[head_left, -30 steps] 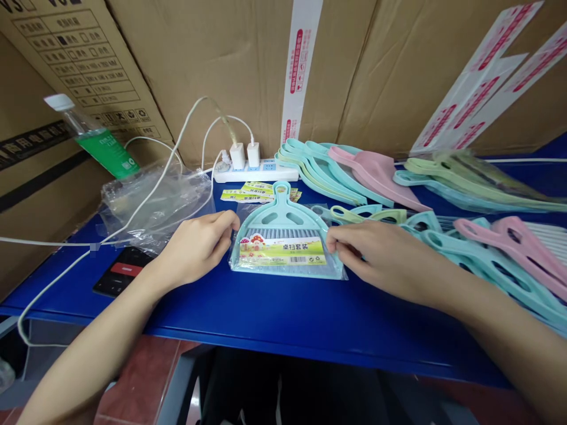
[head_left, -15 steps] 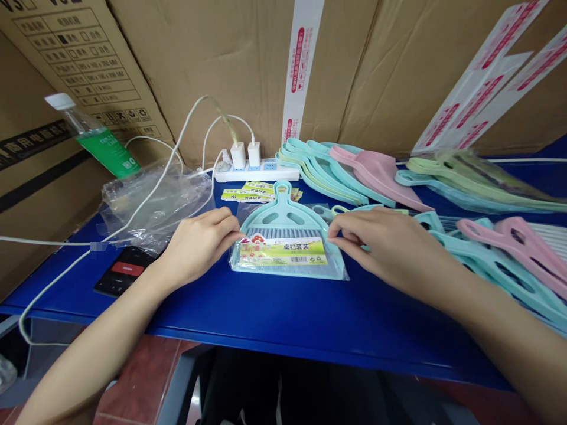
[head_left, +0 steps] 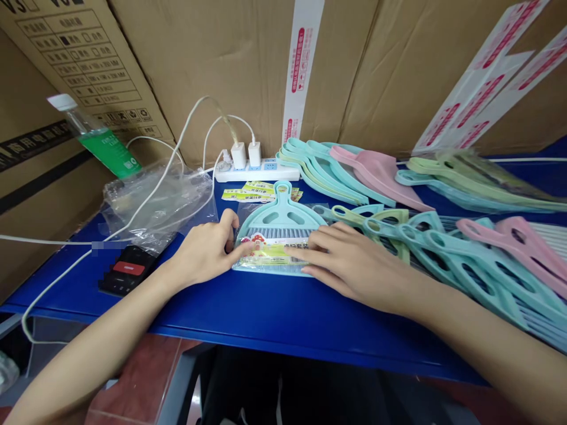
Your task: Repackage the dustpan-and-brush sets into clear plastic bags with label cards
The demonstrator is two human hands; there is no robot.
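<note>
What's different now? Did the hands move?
The right hand slid left, from the edge of the wrapped dustpan onto its yellow label, covering part of it. The left hand stayed at the left edge. The power strip stayed put.

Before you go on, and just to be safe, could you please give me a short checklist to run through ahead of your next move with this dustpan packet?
Dustpan-and-brush set in its clear plastic bag lying flat on the blue table: ok.
Left hand on the bag's left edge: ok.
Printed label readable: not ok, the right hand covers much of it.
Bag sealed: cannot tell.
Loose teal dustpans apart from the bag: cannot tell, the right hand hides the gap.
White cable away from the bag: ok.
</note>
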